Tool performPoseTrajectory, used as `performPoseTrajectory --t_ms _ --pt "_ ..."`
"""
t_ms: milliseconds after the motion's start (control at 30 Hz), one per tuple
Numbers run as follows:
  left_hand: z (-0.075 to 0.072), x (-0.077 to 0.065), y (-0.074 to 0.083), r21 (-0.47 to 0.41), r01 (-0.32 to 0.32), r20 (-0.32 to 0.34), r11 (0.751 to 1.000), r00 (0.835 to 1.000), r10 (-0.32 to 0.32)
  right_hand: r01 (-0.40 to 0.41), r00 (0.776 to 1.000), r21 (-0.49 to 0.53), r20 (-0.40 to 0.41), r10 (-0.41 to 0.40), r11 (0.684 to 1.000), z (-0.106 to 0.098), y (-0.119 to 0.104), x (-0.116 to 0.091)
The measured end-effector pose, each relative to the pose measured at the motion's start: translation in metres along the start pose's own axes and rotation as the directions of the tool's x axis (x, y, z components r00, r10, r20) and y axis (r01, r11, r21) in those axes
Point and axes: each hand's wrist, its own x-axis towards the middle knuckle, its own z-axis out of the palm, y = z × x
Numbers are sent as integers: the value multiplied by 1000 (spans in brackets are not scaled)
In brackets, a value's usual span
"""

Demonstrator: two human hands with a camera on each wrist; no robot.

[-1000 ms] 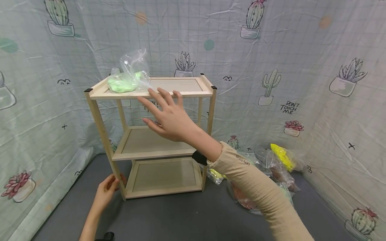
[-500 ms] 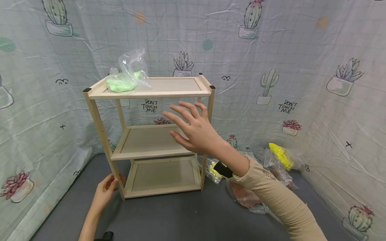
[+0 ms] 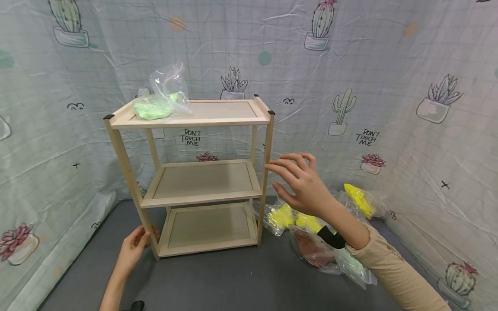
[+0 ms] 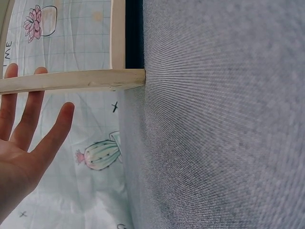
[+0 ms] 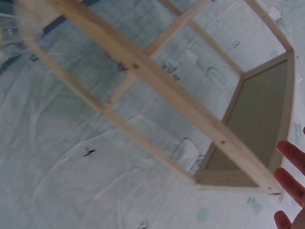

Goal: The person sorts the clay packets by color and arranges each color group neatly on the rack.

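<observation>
A light wooden three-tier shelf rack [image 3: 202, 200] stands on the dark grey surface. On the left of its top tier sits a clear plastic bag with a light green soft lump [image 3: 153, 108] inside. My left hand [image 3: 134, 248] holds the front left leg low down; in the left wrist view, fingers [image 4: 35, 112] pass behind that leg and the thumb is hidden. Just right of the rack, my right hand [image 3: 301, 183] is in the air with fingers spread and slightly bent, holding nothing. Its fingertips show at the edge of the right wrist view.
Right of the rack lie several clear bags: yellow contents [image 3: 281, 216], a reddish-brown lump [image 3: 311, 250], a pale green one [image 3: 352, 265] and a bright yellow piece [image 3: 359, 199]. Cactus-printed sheeting [image 3: 350, 56] hangs behind and on both sides.
My right hand has moved right and down, from in front of the top tier to beside the rack's right legs. The left hand stays at the leg; the green bag stays on top.
</observation>
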Motion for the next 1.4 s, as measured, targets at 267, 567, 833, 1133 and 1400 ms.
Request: performPoseTrajectory --t_ms 267,567,833,1133,1400 --pt "-2 -1 1 9 -4 -9 1000 1000 4 -49 998 -7 32 49 999 -4 9 -49" --pt "1 -2 -1 18 -25 -24 1000 999 26 -99 985 -34 135 103 995 -4 9 -116" --pt "2 -1 0 24 -23 -14 999 1000 23 -148 961 -101 220 167 984 -14 11 -174" --pt "2 1 0 -8 -29 -18 1000 999 29 -174 951 -172 227 210 970 -28 19 -216" --pt "2 0 0 9 -32 -20 999 999 32 -241 876 -233 366 314 942 -35 26 -247"
